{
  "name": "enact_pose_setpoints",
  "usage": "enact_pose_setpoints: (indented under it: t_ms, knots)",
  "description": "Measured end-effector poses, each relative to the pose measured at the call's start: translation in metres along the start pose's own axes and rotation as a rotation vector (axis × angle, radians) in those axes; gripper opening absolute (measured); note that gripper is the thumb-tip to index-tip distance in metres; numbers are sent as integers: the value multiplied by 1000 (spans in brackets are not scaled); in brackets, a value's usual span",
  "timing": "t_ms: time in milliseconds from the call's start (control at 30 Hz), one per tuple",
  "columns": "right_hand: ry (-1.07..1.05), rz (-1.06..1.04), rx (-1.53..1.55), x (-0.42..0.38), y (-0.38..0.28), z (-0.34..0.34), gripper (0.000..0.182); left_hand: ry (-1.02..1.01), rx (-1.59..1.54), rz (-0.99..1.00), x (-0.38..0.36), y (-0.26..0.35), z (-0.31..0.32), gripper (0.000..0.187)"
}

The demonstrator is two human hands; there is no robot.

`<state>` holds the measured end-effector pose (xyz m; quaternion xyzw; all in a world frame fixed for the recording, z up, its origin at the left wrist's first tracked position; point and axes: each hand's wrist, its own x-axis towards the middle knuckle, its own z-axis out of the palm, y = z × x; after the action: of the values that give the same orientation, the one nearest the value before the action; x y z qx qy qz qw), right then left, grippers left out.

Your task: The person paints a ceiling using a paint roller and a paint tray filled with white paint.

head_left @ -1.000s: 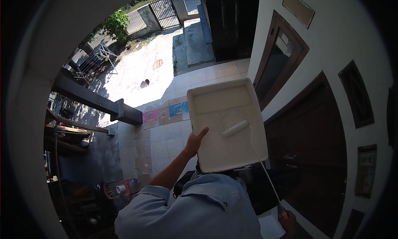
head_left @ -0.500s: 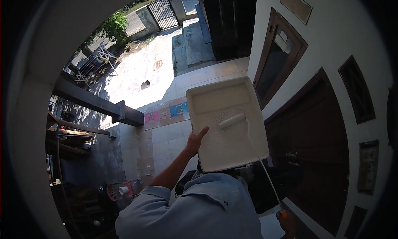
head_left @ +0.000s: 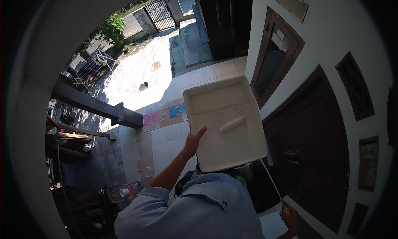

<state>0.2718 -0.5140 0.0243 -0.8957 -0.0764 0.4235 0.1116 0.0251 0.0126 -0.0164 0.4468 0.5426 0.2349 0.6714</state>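
Head view shows a pale, rectangular paint tray (head_left: 226, 149) with rounded corners and a dark-smudged rim, its left edge pinched by the left hand (head_left: 194, 142). The right hand (head_left: 291, 218) grips the orange handle of a pale, wet-looking roller (head_left: 233, 125) lying over the tray's textured slope.

You've got a pale, smooth plastic-looking tray (head_left: 226, 149), a nappy, wet-looking roller (head_left: 233, 125) and glossy floor tiles (head_left: 211, 72) beyond.
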Motion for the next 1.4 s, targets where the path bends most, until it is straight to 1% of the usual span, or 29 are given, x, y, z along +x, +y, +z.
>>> enact_pose_setpoints:
  t_ms: [67,100,200,233,333,367,467,500,567,600,633,667,733,833,933,967,1000,1067,1100,1200,1233,1333,1367,1400]
  knots:
    - [31,11,-38,0,-6,-1,48,-4,-4,-8,-2,1,-2,63]
    - [4,60,9,0,-12,1,48,9,-7,-1,-3,1,-3,63]
    - [-19,-65,53,-6,-28,6,48,-3,-9,0,-2,3,3,62]
    - [-96,-10,124,-15,-44,-5,49,-17,-2,-18,-2,5,1,62]
    - [80,6,-94,-7,-18,-10,49,-26,4,-38,1,-1,-3,62]
    - [62,41,-100,-6,-13,-11,48,-22,6,-35,2,-2,-5,62]
    - [24,43,-32,-6,-17,-2,47,2,34,-13,1,-1,-3,62]
    - [50,-37,18,-9,-21,2,46,-1,35,-30,0,0,-2,62]
    - [-1,-2,58,-10,-21,-2,44,-1,36,-67,-2,4,-2,63]
    - [-24,14,77,-12,-23,-7,43,-5,34,-53,-3,5,-2,63]
    - [93,-10,127,-26,-40,-14,42,-10,29,-37,-4,6,-1,64]
    - [162,10,40,-28,-42,-16,41,-14,21,-21,-4,6,0,64]
    - [116,10,5,-24,-38,-15,41,-2,20,-15,-4,5,1,63]
    - [2,-27,103,-32,-57,-12,40,20,26,-11,-2,3,2,63]
    - [28,-29,151,-22,-33,-6,40,27,43,-23,-5,6,3,63]
    - [135,-42,83,-19,-26,-2,40,24,46,-26,-6,8,4,64]
    - [117,-27,66,-16,-20,0,40,18,39,-17,-5,7,4,64]
    - [81,-4,32,-23,-47,-3,39,9,24,3,-4,6,4,64]
    - [-24,-1,120,-30,-65,-10,39,12,24,3,-5,7,5,64]
    - [-67,19,129,-35,-69,-19,39,19,23,-8,-6,8,4,64]
    - [42,-10,51,-27,-45,-15,41,16,20,-15,-5,6,3,64]
    - [189,-11,-34,-28,-39,-14,43,17,16,-15,-5,6,3,64]
    - [199,-65,-108,-26,-39,-11,44,20,17,-10,-6,7,3,64]
    - [137,-56,-60,-24,-39,-10,44,20,19,-5,-5,6,3,64]
